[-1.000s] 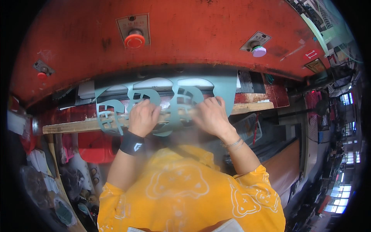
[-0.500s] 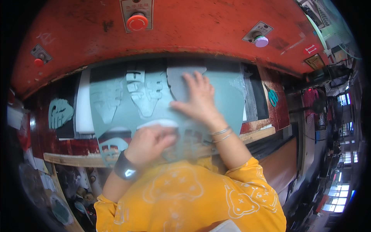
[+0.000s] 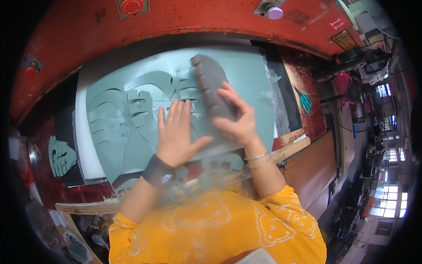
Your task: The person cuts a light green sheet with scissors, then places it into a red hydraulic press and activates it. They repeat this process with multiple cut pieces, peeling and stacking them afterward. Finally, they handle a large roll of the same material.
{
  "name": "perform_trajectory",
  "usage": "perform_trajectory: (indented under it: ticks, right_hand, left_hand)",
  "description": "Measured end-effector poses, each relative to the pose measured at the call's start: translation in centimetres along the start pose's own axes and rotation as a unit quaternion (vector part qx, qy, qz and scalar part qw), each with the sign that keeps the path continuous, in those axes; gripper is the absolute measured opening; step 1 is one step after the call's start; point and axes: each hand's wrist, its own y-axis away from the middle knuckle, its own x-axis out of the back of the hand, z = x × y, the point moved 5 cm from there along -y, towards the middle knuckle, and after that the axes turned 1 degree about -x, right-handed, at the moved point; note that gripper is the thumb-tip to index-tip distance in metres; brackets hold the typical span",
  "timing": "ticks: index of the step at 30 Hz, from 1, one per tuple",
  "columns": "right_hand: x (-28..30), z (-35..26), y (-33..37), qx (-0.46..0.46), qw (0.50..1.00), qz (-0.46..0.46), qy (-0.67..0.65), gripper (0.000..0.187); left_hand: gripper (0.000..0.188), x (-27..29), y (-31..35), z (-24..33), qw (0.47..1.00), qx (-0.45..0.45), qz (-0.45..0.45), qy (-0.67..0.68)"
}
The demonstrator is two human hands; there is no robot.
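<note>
Grey-green sheet lies flat on the counter under the red press, w/ cut-out shapes showing on its left half. My left hand is pressed flat on it, fingers straight & together, thumb out to the right: open palm, no grip on anything. My right hand has a narrow grip on the dark grey die, fingers across its near end, thumb underneath. Die stands on the sheet, just right of the cut-outs, running away from me. A loose cut piece sits at far left, well apart. Teal scissors lie at right.
</note>
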Motion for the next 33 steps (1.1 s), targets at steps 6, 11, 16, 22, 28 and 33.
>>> perform_trajectory:
  ticks: [6, 11, 16, 22, 28, 33]
  right_hand:
    - [5.3, 0.9, 0.0, -0.096, 0.955, 0.065, -0.273, 0.062]
    - [6.6, -0.4, 0.2, 0.028, 0.944, 0.047, 0.325, 0.048]
    - [5.7, 1.3, 1.0, 0.004, 0.891, 0.017, 0.453, 0.05]
    - [11.2, 4.6, -0.9, 0.0, 0.945, 0.074, 0.318, 0.056]
    - [16.8, 3.6, 0.6, 0.031, 0.885, 0.246, 0.394, 0.062]
    - [14.5, -7.0, -0.7, 0.311, 0.794, 0.406, 0.329, 0.07]
  left_hand:
    - [0.083, -0.3, -0.5, 0.5, 0.997, 0.051, 0.025, -0.061]
    - [0.08, -0.4, -0.4, 0.4, 0.998, 0.03, 0.009, -0.058]
    - [0.076, -0.5, -0.9, -0.1, 0.999, 0.03, 0.014, -0.032]
    - [0.048, 2.1, 1.8, 0.4, 0.982, 0.021, 0.048, 0.181]
    - [0.028, 1.1, 10.5, 3.7, 0.949, 0.089, -0.021, 0.3]
    - [0.022, -1.2, 12.4, 4.2, 0.982, 0.074, 0.058, 0.161]
